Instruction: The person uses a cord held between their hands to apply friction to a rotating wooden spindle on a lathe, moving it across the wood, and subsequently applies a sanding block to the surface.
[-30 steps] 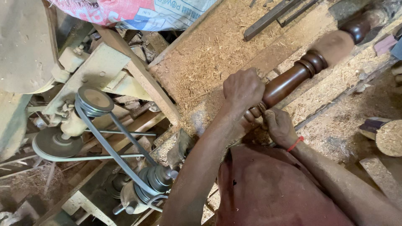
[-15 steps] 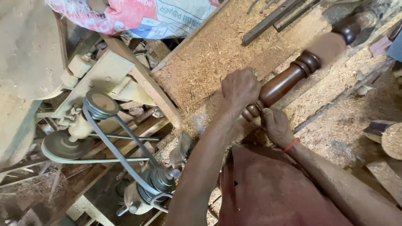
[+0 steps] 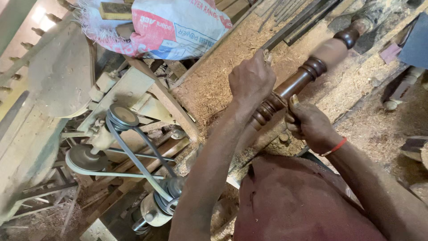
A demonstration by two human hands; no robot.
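While sawdust-covered bench (image 3: 214,85) and drive belts (image 3: 133,156) crowd me, my left hand (image 3: 252,78) and right hand (image 3: 312,125) both grip the dark brown turned wooden spindle (image 3: 303,78), running diagonally up-right.

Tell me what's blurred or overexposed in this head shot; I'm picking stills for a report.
Head view: the turned wooden spindle is smeared at its pale section, the left hand and right hand look sharp; daylight blows out the top-left corner; the belt pulleys sit in dimmer shade.
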